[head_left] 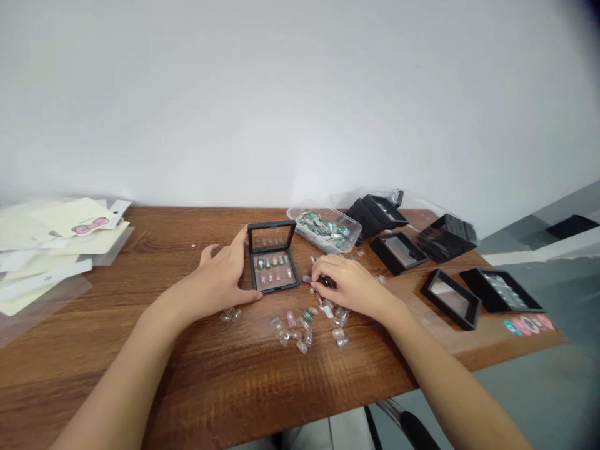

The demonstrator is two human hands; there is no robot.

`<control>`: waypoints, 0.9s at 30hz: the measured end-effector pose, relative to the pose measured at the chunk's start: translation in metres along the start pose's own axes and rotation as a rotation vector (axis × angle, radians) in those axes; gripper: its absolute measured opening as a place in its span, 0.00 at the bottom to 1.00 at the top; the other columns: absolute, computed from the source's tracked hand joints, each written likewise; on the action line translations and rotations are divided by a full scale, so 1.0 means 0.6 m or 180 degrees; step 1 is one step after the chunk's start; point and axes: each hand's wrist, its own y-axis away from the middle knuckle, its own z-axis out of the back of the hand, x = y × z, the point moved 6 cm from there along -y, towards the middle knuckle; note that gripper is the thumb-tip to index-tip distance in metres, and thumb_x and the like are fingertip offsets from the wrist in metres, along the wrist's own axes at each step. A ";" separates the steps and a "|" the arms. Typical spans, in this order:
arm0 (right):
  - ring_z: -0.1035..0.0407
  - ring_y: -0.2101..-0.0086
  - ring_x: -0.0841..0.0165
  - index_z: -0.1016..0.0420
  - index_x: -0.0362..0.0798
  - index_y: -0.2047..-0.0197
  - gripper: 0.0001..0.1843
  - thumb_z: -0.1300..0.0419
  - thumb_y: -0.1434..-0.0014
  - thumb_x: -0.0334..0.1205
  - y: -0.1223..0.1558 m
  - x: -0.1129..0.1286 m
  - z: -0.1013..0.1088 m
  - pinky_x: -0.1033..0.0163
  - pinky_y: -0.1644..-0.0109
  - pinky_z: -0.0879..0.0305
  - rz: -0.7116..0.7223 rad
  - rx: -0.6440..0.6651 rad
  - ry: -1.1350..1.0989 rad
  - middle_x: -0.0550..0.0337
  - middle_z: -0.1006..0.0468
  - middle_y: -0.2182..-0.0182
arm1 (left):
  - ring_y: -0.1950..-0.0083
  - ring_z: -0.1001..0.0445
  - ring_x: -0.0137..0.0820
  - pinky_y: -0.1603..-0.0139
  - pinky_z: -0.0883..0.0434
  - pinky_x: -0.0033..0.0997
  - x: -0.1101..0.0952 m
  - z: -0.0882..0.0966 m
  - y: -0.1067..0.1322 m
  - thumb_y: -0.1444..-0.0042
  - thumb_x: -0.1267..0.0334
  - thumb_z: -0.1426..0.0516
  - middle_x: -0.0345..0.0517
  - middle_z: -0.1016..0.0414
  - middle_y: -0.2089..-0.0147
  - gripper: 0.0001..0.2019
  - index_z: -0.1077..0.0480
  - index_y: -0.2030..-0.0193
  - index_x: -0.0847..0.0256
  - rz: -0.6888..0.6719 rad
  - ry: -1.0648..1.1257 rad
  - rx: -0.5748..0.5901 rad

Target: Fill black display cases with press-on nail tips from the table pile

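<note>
An open black case (275, 290) with a mirrored lid (270, 236) stands on the table, two rows of green and pinkish press-on nails (270, 262) inside. My left hand (225, 272) grips its left side, thumb at the lower corner and fingers along the edge. To the right of the case, my right hand (347, 284) is closed in a pinch around a small glossy dark object (327, 282), mostly hidden by the fingers. A loose press-on nail (306, 279) shows at its fingertips; whether they touch cannot be told. More loose nails (290, 319) lie scattered below both hands.
Behind my right hand is a clear plastic tub (323, 244) of green nails. Black boxes (398, 252) and a nail-filled box (504, 290) occupy the right side, beside round stickers (529, 324). Cream cards and clear sleeves (51, 237) pile up at left. A wall borders the table's back.
</note>
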 end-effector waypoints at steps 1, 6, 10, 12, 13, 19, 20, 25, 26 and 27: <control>0.28 0.61 0.66 0.27 0.49 0.63 0.03 0.41 0.37 0.34 0.000 -0.001 0.000 0.63 0.55 0.35 0.0002 -0.0006 -0.0058 0.59 0.22 0.64 | 0.28 0.45 0.52 0.30 0.59 0.57 0.001 0.001 0.000 0.49 0.46 0.38 0.59 0.44 0.29 0.58 0.78 0.27 0.58 0.0011 0.0001 -0.0003; 0.26 0.64 0.68 0.26 0.49 0.67 0.04 0.39 0.39 0.33 0.001 -0.001 -0.001 0.65 0.57 0.35 0.0032 -0.0011 -0.0238 0.61 0.20 0.67 | 0.30 0.42 0.52 0.31 0.58 0.56 0.000 0.004 0.001 0.48 0.45 0.39 0.59 0.40 0.31 0.57 0.76 0.27 0.58 0.0034 0.0023 0.0015; 0.25 0.65 0.68 0.24 0.49 0.64 0.03 0.39 0.39 0.33 0.001 0.001 0.000 0.65 0.58 0.34 0.0033 -0.0019 -0.0168 0.62 0.19 0.67 | 0.29 0.43 0.50 0.30 0.58 0.55 -0.001 0.005 0.002 0.48 0.45 0.39 0.58 0.41 0.30 0.57 0.77 0.27 0.58 0.0014 0.0022 0.0014; 0.24 0.64 0.68 0.24 0.50 0.56 0.08 0.38 0.39 0.32 0.001 0.001 0.002 0.66 0.58 0.33 0.0025 -0.0076 -0.0213 0.62 0.18 0.65 | 0.29 0.44 0.49 0.30 0.58 0.54 0.000 0.004 0.002 0.47 0.45 0.39 0.58 0.42 0.29 0.58 0.78 0.27 0.58 0.0018 0.0006 0.0019; 0.24 0.63 0.68 0.25 0.51 0.52 0.12 0.38 0.39 0.32 0.002 0.001 0.003 0.66 0.58 0.33 0.0035 -0.0109 -0.0235 0.62 0.17 0.63 | 0.29 0.44 0.49 0.30 0.57 0.54 0.000 0.004 0.002 0.47 0.45 0.39 0.59 0.42 0.30 0.58 0.78 0.27 0.58 0.0022 -0.0002 0.0025; 0.23 0.58 0.67 0.23 0.51 0.53 0.10 0.40 0.37 0.33 0.002 0.005 0.003 0.64 0.51 0.32 0.0265 -0.0144 -0.0134 0.60 0.17 0.59 | 0.28 0.45 0.49 0.31 0.54 0.54 0.004 0.001 0.001 0.48 0.45 0.39 0.58 0.44 0.28 0.57 0.78 0.27 0.57 0.0041 -0.0037 0.0030; 0.23 0.58 0.67 0.23 0.50 0.55 0.08 0.40 0.37 0.33 0.002 0.003 0.004 0.64 0.52 0.32 0.0243 -0.0157 -0.0106 0.60 0.17 0.59 | 0.28 0.46 0.49 0.31 0.54 0.54 0.004 0.001 0.001 0.48 0.45 0.39 0.57 0.44 0.28 0.58 0.78 0.27 0.57 0.0041 -0.0046 0.0033; 0.26 0.63 0.67 0.25 0.49 0.60 0.01 0.39 0.36 0.35 0.002 -0.005 0.005 0.64 0.59 0.34 0.0093 -0.0153 0.0155 0.60 0.20 0.65 | 0.28 0.46 0.49 0.31 0.55 0.54 0.002 0.001 0.000 0.48 0.45 0.39 0.58 0.43 0.29 0.58 0.78 0.27 0.59 0.0065 -0.0073 0.0050; 0.26 0.64 0.67 0.26 0.49 0.61 0.01 0.39 0.36 0.36 0.002 -0.006 0.004 0.64 0.59 0.34 0.0087 -0.0135 0.0198 0.60 0.20 0.65 | 0.28 0.45 0.48 0.31 0.55 0.54 0.002 0.001 0.000 0.48 0.45 0.39 0.58 0.42 0.29 0.58 0.78 0.27 0.59 0.0060 -0.0067 0.0059; 0.26 0.63 0.67 0.26 0.49 0.62 0.02 0.39 0.36 0.36 0.002 -0.006 0.003 0.64 0.59 0.35 0.0081 -0.0125 0.0225 0.60 0.20 0.65 | 0.28 0.45 0.48 0.31 0.54 0.54 0.001 0.002 0.000 0.48 0.45 0.39 0.59 0.42 0.30 0.58 0.78 0.27 0.59 0.0054 -0.0058 0.0064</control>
